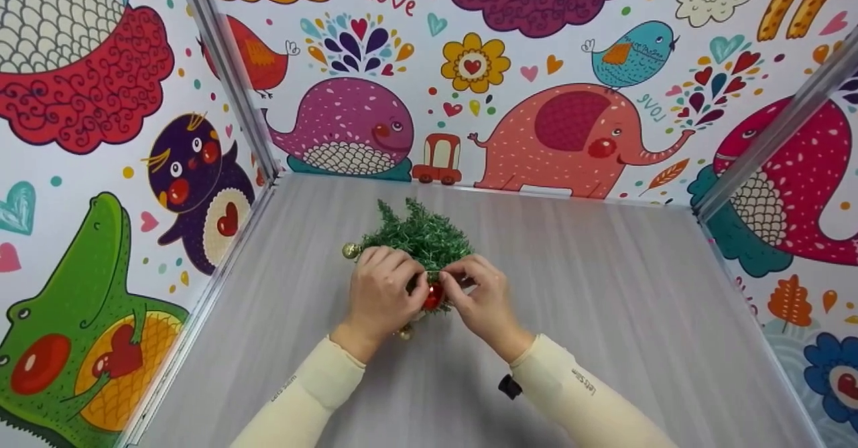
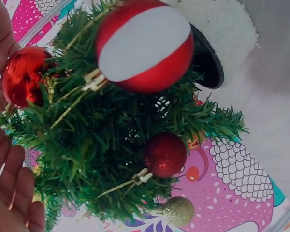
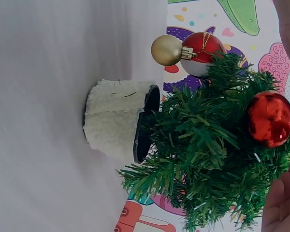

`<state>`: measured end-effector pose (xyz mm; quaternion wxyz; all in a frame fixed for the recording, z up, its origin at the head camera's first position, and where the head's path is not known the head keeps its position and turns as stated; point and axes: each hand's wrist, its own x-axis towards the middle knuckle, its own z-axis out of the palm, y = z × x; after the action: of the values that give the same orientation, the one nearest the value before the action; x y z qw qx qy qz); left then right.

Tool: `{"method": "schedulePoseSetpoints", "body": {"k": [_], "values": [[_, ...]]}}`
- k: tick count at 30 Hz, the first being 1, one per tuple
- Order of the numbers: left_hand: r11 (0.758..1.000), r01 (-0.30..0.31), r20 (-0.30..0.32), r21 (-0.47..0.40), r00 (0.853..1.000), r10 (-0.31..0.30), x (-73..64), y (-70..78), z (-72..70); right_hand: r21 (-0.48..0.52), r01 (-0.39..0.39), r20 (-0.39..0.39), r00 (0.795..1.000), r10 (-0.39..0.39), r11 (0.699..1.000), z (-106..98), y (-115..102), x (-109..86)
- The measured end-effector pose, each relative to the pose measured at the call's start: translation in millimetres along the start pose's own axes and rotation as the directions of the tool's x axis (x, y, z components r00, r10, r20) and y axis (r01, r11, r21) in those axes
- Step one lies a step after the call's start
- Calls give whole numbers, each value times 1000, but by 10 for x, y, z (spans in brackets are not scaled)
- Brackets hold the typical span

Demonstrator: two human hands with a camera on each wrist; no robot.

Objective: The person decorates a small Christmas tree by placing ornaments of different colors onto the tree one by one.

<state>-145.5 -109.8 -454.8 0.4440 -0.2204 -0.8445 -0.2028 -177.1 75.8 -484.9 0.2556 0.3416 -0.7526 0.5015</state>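
Observation:
A small artificial Christmas tree (image 1: 422, 233) stands on the table between the hands. Near its top a shiny red ball ornament (image 1: 434, 295) hangs just below the fingertips. My left hand (image 1: 383, 287) and right hand (image 1: 484, 300) pinch the ornament's thin string from either side, thumbs against forefingers. In the left wrist view, a red-and-white striped ball (image 2: 145, 43), a dark red glitter ball (image 2: 165, 154) and a gold glitter ball (image 2: 179, 211) hang on the branches. The right wrist view shows the tree's white fuzzy pot (image 3: 113, 121) with a black rim, plus a smooth gold ball (image 3: 166, 50).
Grey wood-grain tabletop (image 1: 603, 314) surrounds the tree. Panels printed with cartoon animals (image 1: 556, 139) enclose the back and both sides, joined by metal corner posts (image 1: 231, 66). A small black object (image 1: 510, 386) sits beside the right sleeve.

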Motion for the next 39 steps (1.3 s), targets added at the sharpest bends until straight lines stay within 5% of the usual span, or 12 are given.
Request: {"method": "schedulePoseSetpoints", "body": {"k": [11,18,28,39], "values": [[999,28,21,44,999,-29,8,1,39,28,-70,-1,998,70,997,19,30,18],[998,47,2,47,999,-47,17,29,38,27,-33,-33,999,34,999,-47,-319,162],[996,67,-4,66,998,-67,-16,14,61,17,-44,-4,999,44,999,55,47,33],[998,30,60,55,998,-34,-91,5,59,-142,78,129,990,-59,987,-11,150,-34]]}}
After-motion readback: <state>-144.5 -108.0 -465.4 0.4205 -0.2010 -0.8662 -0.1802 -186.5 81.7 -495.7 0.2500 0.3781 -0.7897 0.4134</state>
